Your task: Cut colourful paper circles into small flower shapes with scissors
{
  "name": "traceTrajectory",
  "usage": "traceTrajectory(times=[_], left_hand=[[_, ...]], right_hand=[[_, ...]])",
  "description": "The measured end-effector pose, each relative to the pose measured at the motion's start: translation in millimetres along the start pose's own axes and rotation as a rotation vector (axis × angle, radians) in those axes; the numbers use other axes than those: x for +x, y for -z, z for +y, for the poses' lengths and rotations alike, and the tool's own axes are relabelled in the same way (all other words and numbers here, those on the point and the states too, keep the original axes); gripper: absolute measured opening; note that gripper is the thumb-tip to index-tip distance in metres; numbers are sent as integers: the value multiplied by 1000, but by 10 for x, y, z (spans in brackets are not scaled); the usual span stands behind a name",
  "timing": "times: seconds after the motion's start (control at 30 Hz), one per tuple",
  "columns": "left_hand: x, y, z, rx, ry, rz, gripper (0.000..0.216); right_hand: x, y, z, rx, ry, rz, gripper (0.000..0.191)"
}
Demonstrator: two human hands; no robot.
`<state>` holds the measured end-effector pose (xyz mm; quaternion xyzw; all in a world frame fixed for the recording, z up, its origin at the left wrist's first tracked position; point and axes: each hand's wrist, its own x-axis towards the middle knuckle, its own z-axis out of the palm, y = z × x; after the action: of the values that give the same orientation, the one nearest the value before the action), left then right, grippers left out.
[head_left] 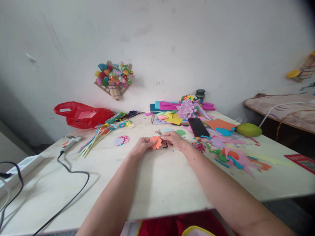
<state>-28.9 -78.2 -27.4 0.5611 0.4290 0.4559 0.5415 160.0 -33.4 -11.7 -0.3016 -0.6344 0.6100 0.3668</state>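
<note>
An orange flower cutout (156,143) with a scalloped edge is pinched between the thumb and fingers of my left hand (143,146). My right hand (176,140) reaches in from the other side, its closed fingertips at the cutout's right edge. Partly covered by that hand is a pair of scissors (159,132); the tips show beyond the fingers and dark handles below. Whether the scissors lie on the table or rest in the hand I cannot tell. Light blue and green paper circles (180,132) lie just behind my right hand.
To the left are a stack of petal cutouts (121,141), thin sticks (94,141), a glue gun (71,143) with its cord, and a red plastic bag (83,114). On the right lie a phone (198,127), coloured scraps (236,157) and a green fruit (249,129). Coloured sheets (169,105) sit at the back.
</note>
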Motion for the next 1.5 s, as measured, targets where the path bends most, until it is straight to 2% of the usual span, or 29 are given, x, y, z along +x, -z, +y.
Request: traceTrajectory(times=[1.0,1.17,1.37,1.5], left_hand=[[1,-11,6,3,7,-3,35],[-9,-25,23,18,22,3,37],[-27,-39,55,50,-3,-8,39],[-20,-38,43,43,14,32,41]], right_hand=[[3,-50,-14,-59,22,48,13],[11,-85,-5,-33,50,98,19],[11,-109,-24,-43,79,173,10],[31,-103,-1,-46,51,178,10]])
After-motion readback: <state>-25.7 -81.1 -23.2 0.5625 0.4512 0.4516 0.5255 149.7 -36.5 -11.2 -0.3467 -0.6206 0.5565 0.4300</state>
